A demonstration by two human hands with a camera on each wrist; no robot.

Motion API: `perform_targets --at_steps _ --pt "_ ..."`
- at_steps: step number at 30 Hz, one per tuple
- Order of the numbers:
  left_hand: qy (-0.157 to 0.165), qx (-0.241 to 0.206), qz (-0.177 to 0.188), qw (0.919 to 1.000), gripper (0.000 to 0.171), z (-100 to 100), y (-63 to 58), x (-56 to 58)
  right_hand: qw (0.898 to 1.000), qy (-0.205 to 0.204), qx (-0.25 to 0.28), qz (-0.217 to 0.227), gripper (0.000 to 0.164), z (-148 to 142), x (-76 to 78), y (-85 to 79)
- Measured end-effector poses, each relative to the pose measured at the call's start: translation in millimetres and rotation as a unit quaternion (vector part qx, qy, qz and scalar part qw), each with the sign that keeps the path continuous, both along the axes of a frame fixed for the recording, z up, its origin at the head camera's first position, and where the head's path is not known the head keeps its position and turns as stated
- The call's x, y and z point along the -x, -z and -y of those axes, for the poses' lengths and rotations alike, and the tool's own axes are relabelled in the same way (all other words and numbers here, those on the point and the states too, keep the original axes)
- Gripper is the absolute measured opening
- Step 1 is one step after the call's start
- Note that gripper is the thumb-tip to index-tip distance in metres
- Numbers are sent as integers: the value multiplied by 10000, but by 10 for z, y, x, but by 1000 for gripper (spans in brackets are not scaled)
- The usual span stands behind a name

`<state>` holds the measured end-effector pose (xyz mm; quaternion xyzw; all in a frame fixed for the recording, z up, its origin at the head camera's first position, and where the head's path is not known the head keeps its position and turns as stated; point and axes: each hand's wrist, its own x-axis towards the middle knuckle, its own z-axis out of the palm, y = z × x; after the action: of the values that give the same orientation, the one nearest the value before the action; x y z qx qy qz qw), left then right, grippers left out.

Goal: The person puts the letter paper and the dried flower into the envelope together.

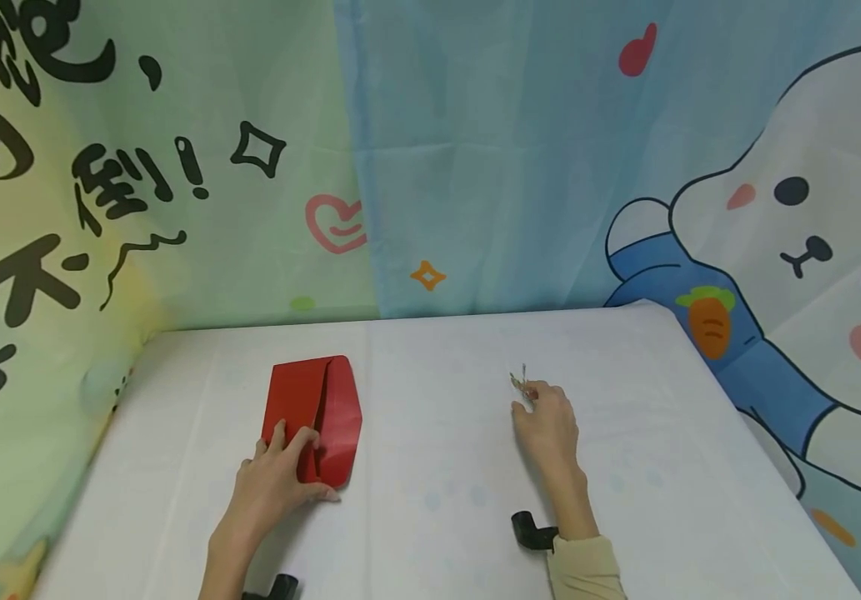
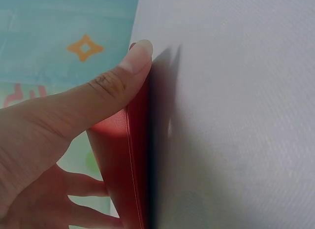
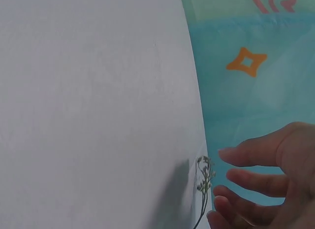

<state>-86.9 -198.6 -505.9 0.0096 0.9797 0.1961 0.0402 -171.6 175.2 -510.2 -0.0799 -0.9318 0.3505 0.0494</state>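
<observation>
A red envelope [image 1: 298,387] lies on the white table in the head view, its flap [image 1: 342,417] spread to the right and a dark gap along its mouth. My left hand [image 1: 272,483] holds its near end, index finger bent by the gap and thumb at the near edge. In the left wrist view the thumb [image 2: 106,93] lies along the red edge. Farther right, my right hand [image 1: 548,425] is at a small dried flower sprig [image 1: 518,383]. The right wrist view shows its fingers [image 3: 258,182] loosely bent and apart, beside the sprig [image 3: 204,182], with no visible grip on it.
A white cloth covers the table [image 1: 430,400]. Behind it hangs a printed curtain [image 1: 475,167] with a cartoon bear [image 1: 813,208] at the right. Black wrist-worn devices [image 1: 531,531] sit at both wrists.
</observation>
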Motion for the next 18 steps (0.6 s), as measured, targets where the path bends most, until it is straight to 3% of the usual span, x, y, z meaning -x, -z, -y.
perform_targets --at_steps 11,18 --pt "29 17 -3 10000 78 10 3 4 9993 285 -211 122 44 -162 86 57" --pt "53 33 1 10000 79 9 2 1 9987 176 -323 350 46 -189 145 51"
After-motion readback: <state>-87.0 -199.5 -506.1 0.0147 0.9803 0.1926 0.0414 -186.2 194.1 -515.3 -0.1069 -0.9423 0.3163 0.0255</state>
